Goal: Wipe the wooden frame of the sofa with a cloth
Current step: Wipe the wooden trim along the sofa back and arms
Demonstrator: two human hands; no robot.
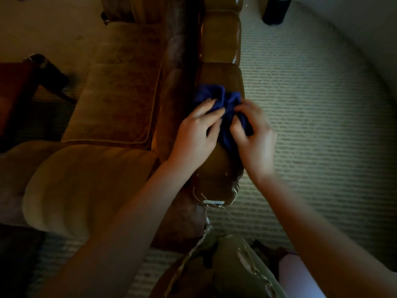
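A dark blue cloth (223, 102) lies bunched on the glossy brown wooden frame (219, 44) that runs along the top of the sofa back, seen from above. My left hand (196, 131) holds the cloth's left side, fingers laid over it. The cloth's right side is pinched by my right hand (252, 134), which is slightly blurred. Both hands meet over the frame's middle section. The carved end of the frame (214, 190) sits below my wrists.
Tan seat cushions (120, 93) lie left of the frame. Ribbed pale carpet (311, 125) spreads to the right. A dark cylindrical container (276, 9) stands on the floor at the top right. A dark red piece of furniture (19, 82) is at the far left.
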